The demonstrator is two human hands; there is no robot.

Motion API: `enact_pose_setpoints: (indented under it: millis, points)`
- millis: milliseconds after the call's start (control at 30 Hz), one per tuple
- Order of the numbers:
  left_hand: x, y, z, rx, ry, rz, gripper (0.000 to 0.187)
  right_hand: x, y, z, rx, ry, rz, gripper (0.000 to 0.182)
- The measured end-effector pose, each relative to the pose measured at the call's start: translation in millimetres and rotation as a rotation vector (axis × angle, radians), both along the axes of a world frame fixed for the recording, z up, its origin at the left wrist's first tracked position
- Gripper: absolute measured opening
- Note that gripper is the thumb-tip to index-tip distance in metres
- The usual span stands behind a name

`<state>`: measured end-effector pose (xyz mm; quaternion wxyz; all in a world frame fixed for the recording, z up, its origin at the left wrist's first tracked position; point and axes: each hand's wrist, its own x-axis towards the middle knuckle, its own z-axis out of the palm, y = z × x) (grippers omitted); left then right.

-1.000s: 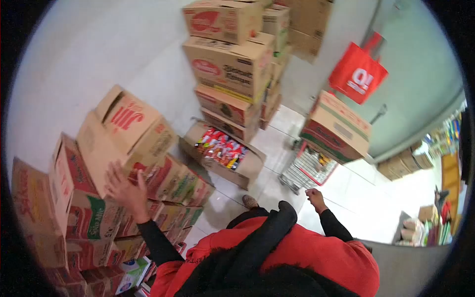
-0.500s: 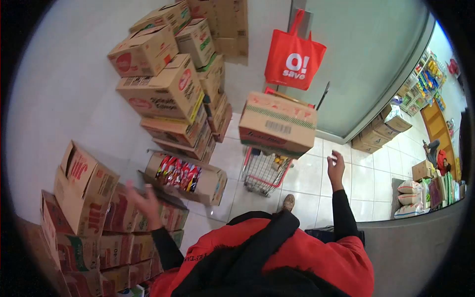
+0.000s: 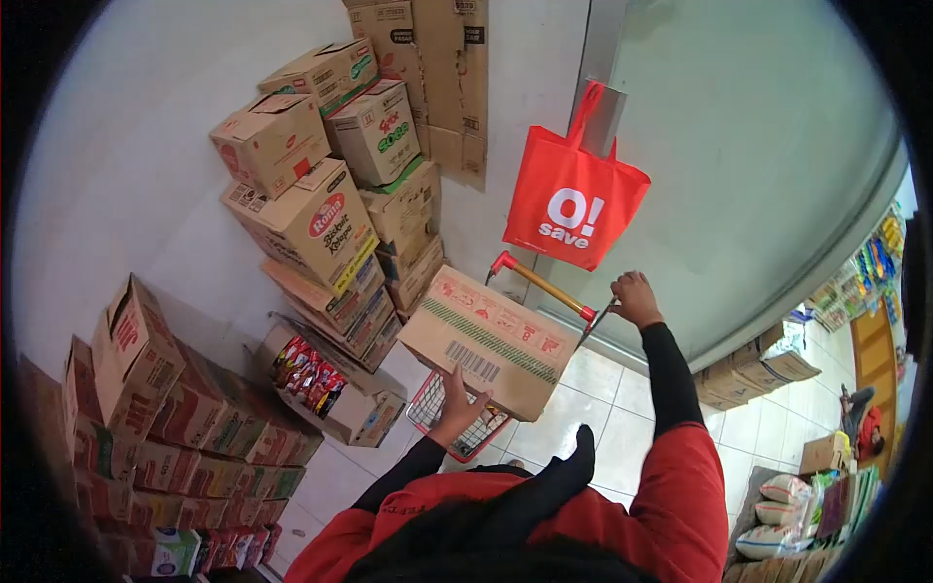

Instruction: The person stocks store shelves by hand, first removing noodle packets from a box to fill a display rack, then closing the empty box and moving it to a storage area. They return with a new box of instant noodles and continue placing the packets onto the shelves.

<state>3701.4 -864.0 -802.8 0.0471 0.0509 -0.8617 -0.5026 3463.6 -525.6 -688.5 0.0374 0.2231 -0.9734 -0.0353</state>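
A closed cardboard box (image 3: 483,340) with a barcode and a green striped band lies across a shopping cart (image 3: 466,437). My left hand (image 3: 455,410) rests against the near side of this box, fingers laid along the cardboard and thumb out. To the right of the box, my right hand (image 3: 637,299) is closed, pinching the upper end of a thin dark rod (image 3: 599,319). What the rod belongs to I cannot make out. Beside it is the end of the cart's handle (image 3: 549,284), a yellow bar with red corners.
A red shopping bag (image 3: 575,199) hangs on a post behind the cart. Stacked cartons (image 3: 316,219) stand against the wall. An open carton of red packets (image 3: 374,413) sits left of the cart, with more cartons (image 3: 185,437) nearer me. At far right are white sacks (image 3: 777,515).
I have come closer to the cart. My left hand has moved from the carton stack onto the box. My right hand has reached forward and closed on the thin dark rod.
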Motion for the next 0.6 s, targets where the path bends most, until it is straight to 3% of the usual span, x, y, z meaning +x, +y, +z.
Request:
enact_pose_setpoints:
  millis: [33,100,167,233,300,600]
  points:
    - [-9,0,-8,0.159,-0.028,-0.028,0.095,3,7,7,-0.043,-0.034,0.124,0.019]
    - [-12,1,-16,0.16,-0.004,-0.03,0.1,13,19,4,-0.083,-0.014,0.167,0.024]
    - [-8,0,-12,-0.038,-0.02,-0.109,0.106,39,36,1,-0.122,0.002,0.196,0.03]
    - [-7,4,-3,-0.039,-0.082,-0.16,0.105,75,57,5,-0.169,0.039,0.23,0.031]
    - [-9,12,2,-0.038,-0.144,-0.222,0.103,119,76,11,-0.265,-0.091,0.109,0.032]
    - [-76,97,-10,0.053,-0.047,-0.746,0.08,305,132,24,-0.36,-0.087,-0.275,0.036]
